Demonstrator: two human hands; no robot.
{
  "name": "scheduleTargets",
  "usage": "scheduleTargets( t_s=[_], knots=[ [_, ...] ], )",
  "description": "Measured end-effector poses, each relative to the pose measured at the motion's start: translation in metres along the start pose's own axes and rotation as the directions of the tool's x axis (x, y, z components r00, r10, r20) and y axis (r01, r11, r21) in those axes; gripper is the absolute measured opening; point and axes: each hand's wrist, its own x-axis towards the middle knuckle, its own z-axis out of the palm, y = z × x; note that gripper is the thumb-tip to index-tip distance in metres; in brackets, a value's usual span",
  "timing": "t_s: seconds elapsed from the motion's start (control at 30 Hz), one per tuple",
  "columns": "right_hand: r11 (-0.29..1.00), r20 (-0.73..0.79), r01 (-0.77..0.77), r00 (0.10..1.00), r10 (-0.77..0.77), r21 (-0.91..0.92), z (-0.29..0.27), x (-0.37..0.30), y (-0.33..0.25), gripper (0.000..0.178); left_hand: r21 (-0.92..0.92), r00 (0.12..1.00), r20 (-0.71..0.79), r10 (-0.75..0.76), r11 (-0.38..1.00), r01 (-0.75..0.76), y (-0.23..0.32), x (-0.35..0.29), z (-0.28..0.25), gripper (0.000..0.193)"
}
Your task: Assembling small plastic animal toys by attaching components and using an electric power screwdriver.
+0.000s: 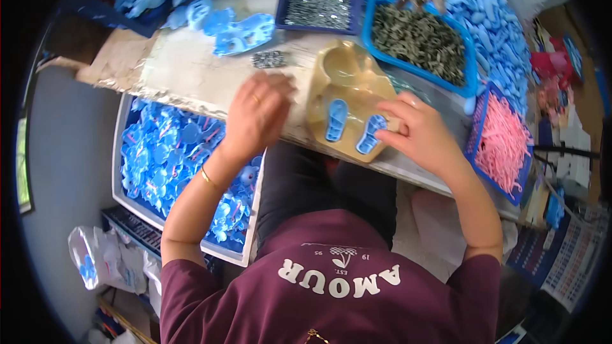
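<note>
A tan moulded tray (329, 99) lies at the table's front edge, in front of me. Two small blue sole-shaped plastic pieces sit in it, a left piece (336, 120) and a right piece (371, 134). My right hand (417, 129) is at the right piece, thumb and forefinger curled about its upper end. My left hand (260, 114) hovers left of the tray, its fingers bent and smeared by motion; whether it holds anything is hidden. Just beyond it lies a small heap of metal pins (268, 58).
A dark blue tray (280, 9) of shiny metal pins stands behind, beside a bright blue basket (421, 69) of dull metal parts. Pink strips (503, 143) fill a basket at right. Blue plastic parts (488, 32) are heaped behind. A white-rimmed crate (116, 153) of blue pieces stands below left.
</note>
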Motion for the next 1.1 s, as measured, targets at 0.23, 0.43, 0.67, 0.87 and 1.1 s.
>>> scheduleTargets(
  t_s=[0.23,0.43,0.67,0.87,1.1],
  knots=[
    [0.996,0.096,-0.086,0.992,0.083,0.036,0.004,0.000,-0.005,0.025,0.411,0.982,-0.098,-0.160,0.892,0.186,-0.112,-0.008,-0.020,0.023],
    [0.988,-0.027,-0.097,0.995,0.100,0.120,-0.004,-0.005,0.000,0.017,0.143,0.952,-0.200,-0.233,0.954,0.264,-0.093,-0.013,-0.040,0.019],
    [0.972,-0.201,-0.113,0.967,0.155,0.206,-0.019,-0.005,-0.002,0.013,-0.226,0.992,-0.039,-0.120,0.968,0.108,-0.001,0.004,-0.036,0.030],
    [0.971,-0.265,-0.109,0.950,0.165,0.215,-0.018,-0.015,-0.004,0.012,-0.217,0.997,0.037,0.067,0.975,-0.058,0.022,0.023,-0.008,0.035],
    [1.000,-0.271,0.014,0.962,-0.020,-0.025,0.000,-0.016,-0.012,0.039,-0.123,0.946,0.167,0.277,0.958,-0.259,0.032,0.027,0.010,0.044]
  ],
)
